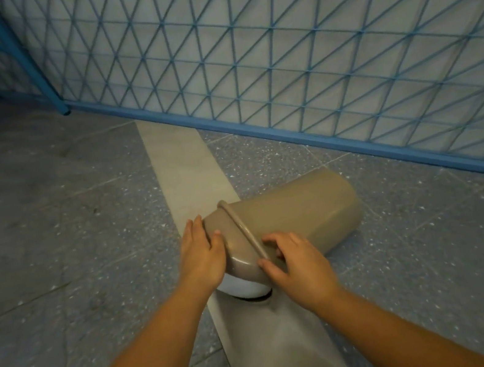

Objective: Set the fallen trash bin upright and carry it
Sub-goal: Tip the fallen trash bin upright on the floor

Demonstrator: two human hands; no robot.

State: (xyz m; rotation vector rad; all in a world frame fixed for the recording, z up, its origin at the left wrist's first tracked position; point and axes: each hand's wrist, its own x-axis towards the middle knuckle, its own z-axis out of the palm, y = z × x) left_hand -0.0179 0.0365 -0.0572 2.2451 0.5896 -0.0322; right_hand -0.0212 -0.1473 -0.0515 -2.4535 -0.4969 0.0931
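Observation:
A beige plastic trash bin (301,215) lies on its side on the floor, its lidded top end towards me and its base pointing away to the right. A white part of the lid (243,288) shows underneath at the near end. My left hand (203,255) clasps the left side of the lid end, thumb on top. My right hand (297,267) grips the rim ring on the right side, fingers curled over it.
A blue metal lattice frame (308,52) leans along the wall behind the bin, its bottom rail on the floor. Blue frame legs (62,109) stand at the far left. The floor is grey speckled tile with a pale stripe (187,173) running under the bin.

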